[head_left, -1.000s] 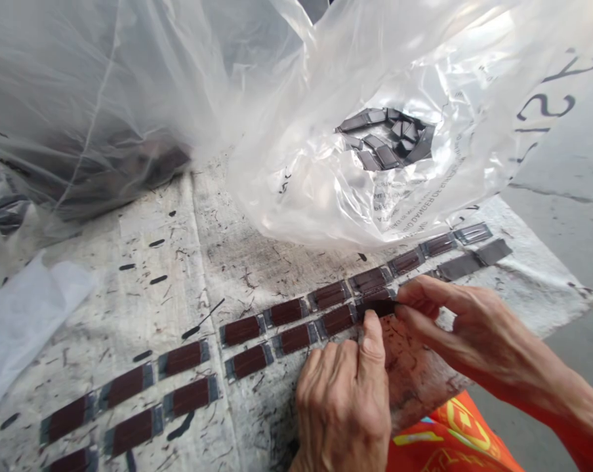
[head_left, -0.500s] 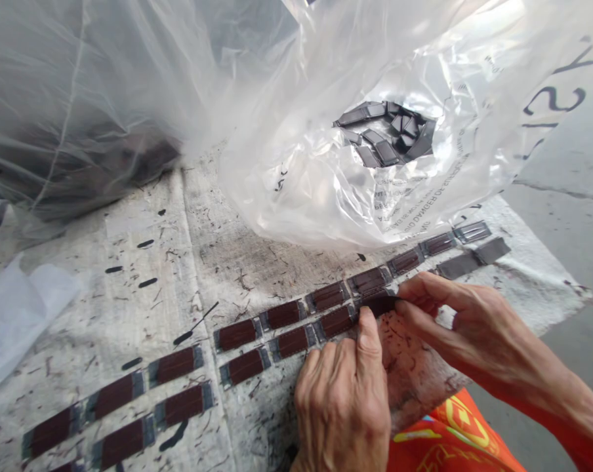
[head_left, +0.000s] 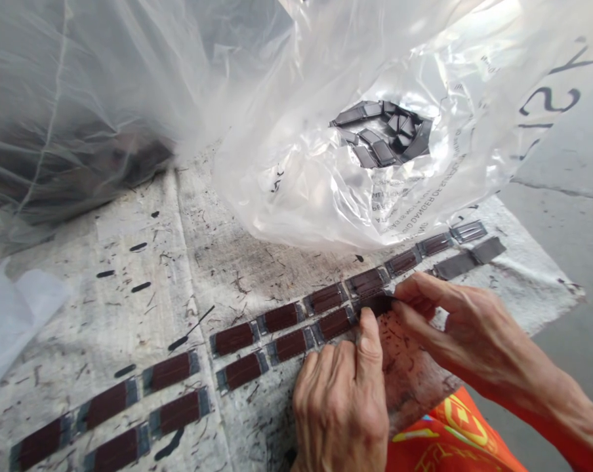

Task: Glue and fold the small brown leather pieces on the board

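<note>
Over the nearer row of brown patches (head_left: 290,346) on the stained cloth (head_left: 277,262), a narrow dark strip (head_left: 380,304) lies between the hands, the right hand (head_left: 473,324) pinching one end in a thumb-and-finger grip while the left hand (head_left: 343,393) touches the other; whether the left also grasps it, I cannot tell. Steadying the strip seems the step in hand, and the next move calls for even fingertip pressure. Thin and seemingly flexible, the strip looks slightly bowed.

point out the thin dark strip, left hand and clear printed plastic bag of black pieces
Thin dark strip (head_left: 379,303): head view, visible middle.
Left hand (head_left: 343,393): head view, its back.
Clear printed plastic bag (head_left: 299,210): head view, near wall.
</note>
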Demonstrator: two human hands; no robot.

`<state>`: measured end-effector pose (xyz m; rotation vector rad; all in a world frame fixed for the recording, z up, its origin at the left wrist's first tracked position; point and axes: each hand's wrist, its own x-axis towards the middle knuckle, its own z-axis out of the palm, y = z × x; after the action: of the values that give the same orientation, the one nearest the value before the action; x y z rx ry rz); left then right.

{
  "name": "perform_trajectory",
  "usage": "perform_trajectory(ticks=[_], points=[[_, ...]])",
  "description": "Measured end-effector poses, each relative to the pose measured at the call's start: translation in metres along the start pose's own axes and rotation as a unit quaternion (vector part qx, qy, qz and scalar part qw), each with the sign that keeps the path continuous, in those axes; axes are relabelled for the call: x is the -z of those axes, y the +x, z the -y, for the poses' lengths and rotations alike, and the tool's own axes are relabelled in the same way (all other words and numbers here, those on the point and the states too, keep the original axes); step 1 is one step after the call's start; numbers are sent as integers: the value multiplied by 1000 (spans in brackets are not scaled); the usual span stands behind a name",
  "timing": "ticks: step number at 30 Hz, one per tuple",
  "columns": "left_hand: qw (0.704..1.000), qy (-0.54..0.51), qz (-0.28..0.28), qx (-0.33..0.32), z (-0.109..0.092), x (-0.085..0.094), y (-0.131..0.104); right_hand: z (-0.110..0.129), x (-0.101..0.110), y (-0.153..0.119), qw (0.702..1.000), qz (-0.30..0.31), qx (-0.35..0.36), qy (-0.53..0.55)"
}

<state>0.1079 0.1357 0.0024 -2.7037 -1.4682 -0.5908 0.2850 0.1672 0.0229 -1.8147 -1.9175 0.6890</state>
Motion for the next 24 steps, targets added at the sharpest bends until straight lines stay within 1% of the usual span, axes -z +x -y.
perform_trajectory(ticks=[4, 8, 14, 17, 20, 24], points=[[1000, -7, -13, 18, -2, 1, 0, 1, 0, 0, 1000, -3, -13, 13], [1000, -5, 3, -2, -1, 1, -1, 2, 1, 0, 999, -10, -24, 24], [1000, -4, 5, -1, 0, 0, -2, 3, 4, 0, 999, -26, -22, 29], [1000, -12, 8, -2, 0, -1, -1, 3, 5, 0, 998, -21, -20, 49], [1000, -14, 3, 0, 0, 0, -1, 4, 5, 0, 998, -2, -28, 48], [1000, -12, 3, -2, 0, 0, -2, 5, 3, -2, 999, -4, -35, 38]])
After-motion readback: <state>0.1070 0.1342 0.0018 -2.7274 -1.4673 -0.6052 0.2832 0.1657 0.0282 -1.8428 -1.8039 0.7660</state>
